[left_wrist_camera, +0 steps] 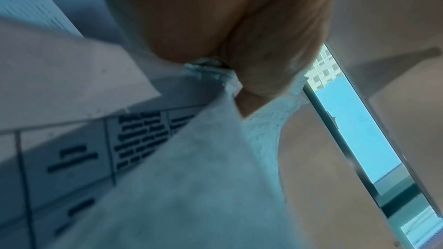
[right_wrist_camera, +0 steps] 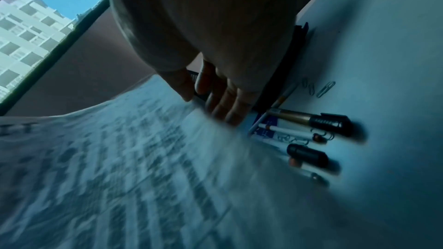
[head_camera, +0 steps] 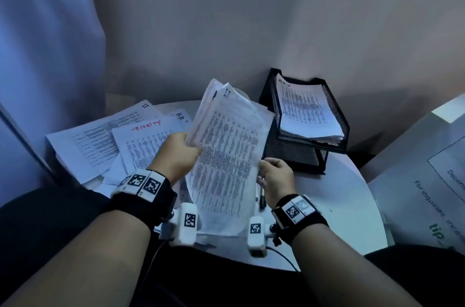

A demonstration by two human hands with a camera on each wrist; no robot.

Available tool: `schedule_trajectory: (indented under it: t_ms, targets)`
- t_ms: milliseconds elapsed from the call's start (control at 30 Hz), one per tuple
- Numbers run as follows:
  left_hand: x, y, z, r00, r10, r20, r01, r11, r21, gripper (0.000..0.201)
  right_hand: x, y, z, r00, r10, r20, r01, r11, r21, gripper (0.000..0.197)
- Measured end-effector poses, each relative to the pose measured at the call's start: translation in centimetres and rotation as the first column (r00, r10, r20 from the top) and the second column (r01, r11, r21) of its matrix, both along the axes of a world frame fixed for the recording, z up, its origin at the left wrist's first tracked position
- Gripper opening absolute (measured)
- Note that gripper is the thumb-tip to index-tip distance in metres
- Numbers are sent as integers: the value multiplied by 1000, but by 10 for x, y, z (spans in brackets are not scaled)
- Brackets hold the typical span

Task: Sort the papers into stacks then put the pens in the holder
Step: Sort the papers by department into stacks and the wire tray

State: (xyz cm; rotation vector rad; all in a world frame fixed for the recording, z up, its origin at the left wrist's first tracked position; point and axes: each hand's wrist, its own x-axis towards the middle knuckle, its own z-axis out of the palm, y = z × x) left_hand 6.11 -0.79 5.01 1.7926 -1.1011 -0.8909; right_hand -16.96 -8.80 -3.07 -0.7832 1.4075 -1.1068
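Left hand (head_camera: 177,153) pinched the sheaf (head_camera: 226,155) upright, long axis leaning toward the tray (head_camera: 312,153) at far right; right hand (head_camera: 275,175), fingers loose, touched its near edge, pens (right_wrist_camera: 309,132) beneath.

The top sheet in the black mesh tray (head_camera: 334,115), right of centre in the head view, carries handwritten "ADMIN" (head_camera: 283,83) at its upper left corner. The raised sheaf of papers (head_camera: 226,150) at centre shows "IT" (head_camera: 227,93) near its top edge. A sheet at left (head_camera: 83,140) also bears "IT" (head_camera: 145,105). Another sheet (head_camera: 141,145) has blurred red lettering, ending in what looks like "ITY". Beside it a corner reads "HR" (head_camera: 181,115). At the lower right, a printed sheet (head_camera: 412,196) shows "For inquiries" and green "tip".
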Motion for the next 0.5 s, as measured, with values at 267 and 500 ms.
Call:
schedule_trajectory:
  t_ms: [267, 500]
  targets:
    - [36, -11, 4, 975, 210, 74, -208, 977, -44, 11, 9, -34, -37, 801, 221, -556, -181, 975, 127, 26]
    - [42, -13, 1, 967, 234, 101, -230, 972, -42, 10, 41, -46, -43, 515, 368, -774, -292, 924, 245, 48]
